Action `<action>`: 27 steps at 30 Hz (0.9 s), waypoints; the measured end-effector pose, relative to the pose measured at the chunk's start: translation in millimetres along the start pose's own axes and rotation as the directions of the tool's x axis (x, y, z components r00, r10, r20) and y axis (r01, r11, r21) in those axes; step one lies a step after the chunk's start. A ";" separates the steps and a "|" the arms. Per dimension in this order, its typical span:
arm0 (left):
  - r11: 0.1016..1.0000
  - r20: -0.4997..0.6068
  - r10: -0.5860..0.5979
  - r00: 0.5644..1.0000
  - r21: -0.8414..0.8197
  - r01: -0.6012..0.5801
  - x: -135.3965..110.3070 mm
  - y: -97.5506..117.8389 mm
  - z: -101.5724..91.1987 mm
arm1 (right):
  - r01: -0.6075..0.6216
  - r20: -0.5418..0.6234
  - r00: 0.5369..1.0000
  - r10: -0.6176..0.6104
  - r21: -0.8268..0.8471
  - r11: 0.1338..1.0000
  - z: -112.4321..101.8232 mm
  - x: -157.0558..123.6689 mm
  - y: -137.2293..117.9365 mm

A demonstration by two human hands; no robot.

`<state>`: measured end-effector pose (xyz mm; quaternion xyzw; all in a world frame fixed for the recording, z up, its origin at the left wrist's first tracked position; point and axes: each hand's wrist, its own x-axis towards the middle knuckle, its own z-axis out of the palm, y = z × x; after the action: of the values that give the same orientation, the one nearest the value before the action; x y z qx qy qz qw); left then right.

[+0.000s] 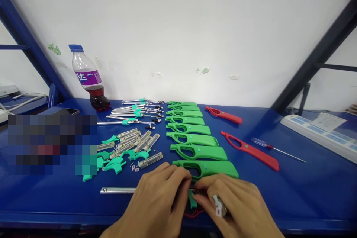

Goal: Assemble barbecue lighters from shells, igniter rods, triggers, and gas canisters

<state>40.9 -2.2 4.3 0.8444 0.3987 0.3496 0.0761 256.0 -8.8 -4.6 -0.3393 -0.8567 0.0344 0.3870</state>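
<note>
Most handle shells point(195, 139) are bright green, two other shells point(252, 151) are red, and the table point(306, 193) is deep blue. The trigger pieces point(113, 163) are teal; the bottle point(89, 81) has a blue cap, purple label and dark red drink.

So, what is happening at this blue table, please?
A person works with both bare hands at the front of the blue table. The left hand and right hand pinch a small teal piece between their fingertips, with thin red wires under it. A metal tube runs out from under the left hand. Behind lie a row of green handle shells, two red shells and a screwdriver at the right, and clear cylinders at the left.
</note>
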 end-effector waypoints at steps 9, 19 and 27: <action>0.998 -0.092 -0.020 0.996 -0.064 0.014 2.9 0.3 -0.6 | -0.001 -0.010 1.000 0.001 -0.055 0.998 -1.8 3.1 -3.4; 0.997 -0.105 -0.001 0.994 -0.072 -0.006 4.4 0.2 -1.5 | -0.108 -0.206 0.975 0.079 -0.132 0.985 -6.0 -4.3 -1.0; 0.991 -0.130 0.047 0.990 -0.118 -0.063 4.9 -0.9 0.3 | -0.103 -0.060 0.994 0.095 -0.139 0.985 -8.9 4.3 -6.4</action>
<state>42.7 2.0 6.2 0.8249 0.3573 0.4282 0.0920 256.5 -12.9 6.4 -0.4088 -0.8285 -0.0165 0.3825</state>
